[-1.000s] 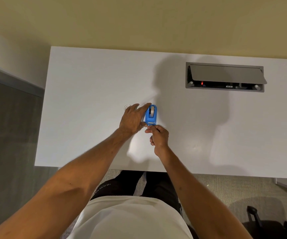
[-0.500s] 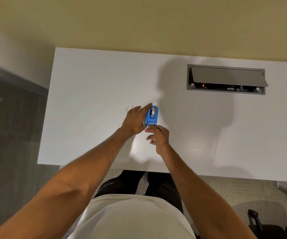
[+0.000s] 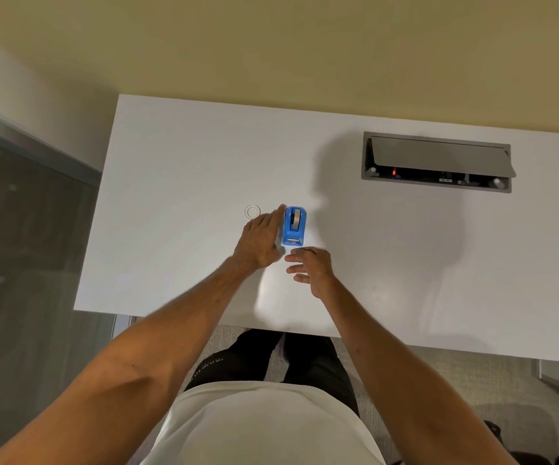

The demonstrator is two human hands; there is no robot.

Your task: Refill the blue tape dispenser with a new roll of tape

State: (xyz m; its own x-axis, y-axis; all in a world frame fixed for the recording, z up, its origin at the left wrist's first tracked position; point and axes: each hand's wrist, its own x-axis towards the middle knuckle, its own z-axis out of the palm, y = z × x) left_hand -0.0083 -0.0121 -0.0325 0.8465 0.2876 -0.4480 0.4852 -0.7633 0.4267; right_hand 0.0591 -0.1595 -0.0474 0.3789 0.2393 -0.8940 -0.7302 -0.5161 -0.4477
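Nearest the body, the right hand [image 3: 311, 268] hangs over the desk [image 3: 177, 169] with its fingers loosely spread and nothing in them, just short of the cutter end of the dispenser [image 3: 293, 226] and not touching it. A little farther out, the left hand [image 3: 260, 241] lies flat against the dispenser's left side, fingers stretched along the blue wall and the index tip reaching near its far corner — a bracing press rather than a closed grasp, so neither hand actually holds anything. The dispenser stands upright near the middle of the desk, long axis pointing away from the person, with a grey band of tape [image 3: 295, 219] showing in its slot; the roll looks seated, though how the tape's end sits on the cutter is too small to tell. Just beyond the left fingertips, apart from them, a clear ring [image 3: 252, 211] lies flat on the desk — probably the spent core. The refill seems close to finished, and the step in hand looks like settling the tape end and checking the feed. To do that well, the left palm should keep the body pinned so it cannot skid on the smooth top, while the right thumb and forefinger draw the end straight toward the person and down onto the teeth, not sideways, which would twist it. Farther off, on the right, a grey cable box [image 3: 437, 162] is set into the desk with its lid tilted open.
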